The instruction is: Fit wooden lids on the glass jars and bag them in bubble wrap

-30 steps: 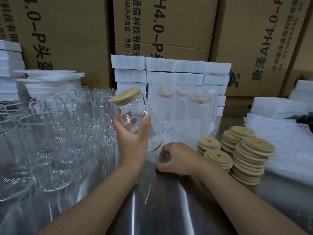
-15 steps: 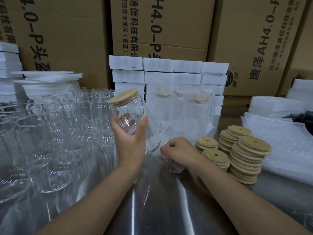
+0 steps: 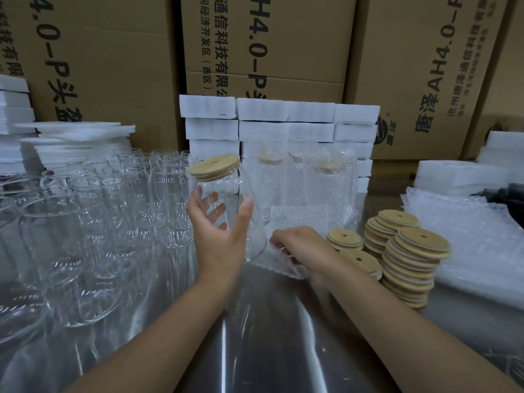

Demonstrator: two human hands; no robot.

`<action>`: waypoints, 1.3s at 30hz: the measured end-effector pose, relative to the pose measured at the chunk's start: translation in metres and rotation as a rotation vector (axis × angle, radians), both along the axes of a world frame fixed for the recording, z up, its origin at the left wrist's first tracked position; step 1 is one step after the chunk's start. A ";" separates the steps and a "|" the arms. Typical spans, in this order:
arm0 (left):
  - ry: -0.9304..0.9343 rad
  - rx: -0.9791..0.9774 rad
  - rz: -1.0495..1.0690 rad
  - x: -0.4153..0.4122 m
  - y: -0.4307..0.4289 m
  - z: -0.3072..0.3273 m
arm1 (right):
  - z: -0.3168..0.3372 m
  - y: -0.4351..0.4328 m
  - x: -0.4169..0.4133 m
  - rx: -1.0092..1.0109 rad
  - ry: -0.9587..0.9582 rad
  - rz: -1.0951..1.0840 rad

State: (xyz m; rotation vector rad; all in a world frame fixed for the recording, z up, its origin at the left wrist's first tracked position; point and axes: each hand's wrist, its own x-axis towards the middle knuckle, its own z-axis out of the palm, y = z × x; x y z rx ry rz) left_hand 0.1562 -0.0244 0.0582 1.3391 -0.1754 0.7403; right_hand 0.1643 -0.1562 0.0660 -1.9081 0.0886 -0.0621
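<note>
Glass, so rigid, slick and likely breakable, the lidded jar (image 3: 253,236) tilts in the left hand (image 3: 218,239), which wraps round its body, the safest hold, left of the stacked lids (image 3: 414,259), while nearer those stacks the right hand (image 3: 297,245) pinches a limp bubble-wrap bag (image 3: 279,263) just beside the jar's base.

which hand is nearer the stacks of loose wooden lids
Right. The right hand pinches a bubble wrap bag just beside the lid stacks; the left hand grips the lidded jar farther away, beyond it.
</note>
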 end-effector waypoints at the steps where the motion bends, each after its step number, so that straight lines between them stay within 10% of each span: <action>1: 0.007 0.012 0.003 0.000 0.000 0.000 | 0.002 0.000 -0.001 0.053 0.007 0.000; 10: 0.026 0.117 -0.039 -0.001 -0.001 -0.006 | 0.006 0.004 -0.006 0.286 -0.025 0.126; 19: 0.050 0.122 -0.164 0.003 0.002 -0.005 | 0.000 0.009 -0.012 -0.002 -0.472 0.080; 31: 0.106 0.085 -0.170 0.005 -0.008 -0.004 | 0.000 0.010 -0.011 -0.205 -0.462 -0.170; 39: 0.555 -0.190 -0.340 0.005 -0.007 -0.003 | 0.004 0.003 -0.011 -0.076 -0.572 -0.327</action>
